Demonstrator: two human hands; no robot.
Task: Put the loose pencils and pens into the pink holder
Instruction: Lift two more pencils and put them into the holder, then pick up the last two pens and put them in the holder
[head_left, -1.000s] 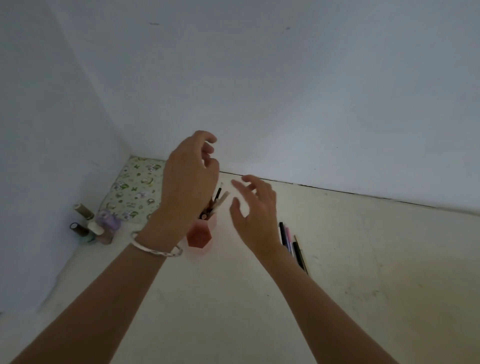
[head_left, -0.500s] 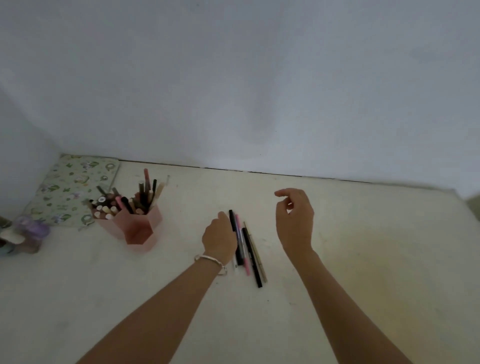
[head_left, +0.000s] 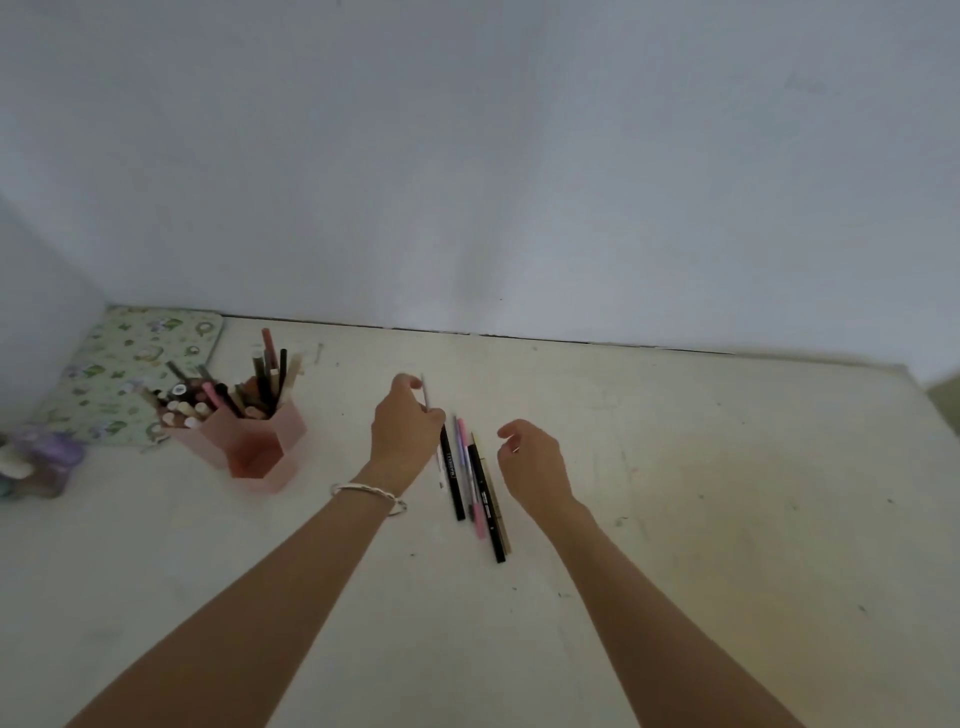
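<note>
Gripping a thin pen (head_left: 425, 393), left hand (head_left: 405, 436); right hand (head_left: 530, 460) loose above scuffed, apparently cream table (head_left: 727, 493).

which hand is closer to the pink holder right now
Left. The left hand, pinching a thin pen, sits just right of the pink holder; the right hand is farther right, beyond the loose pens.
</note>
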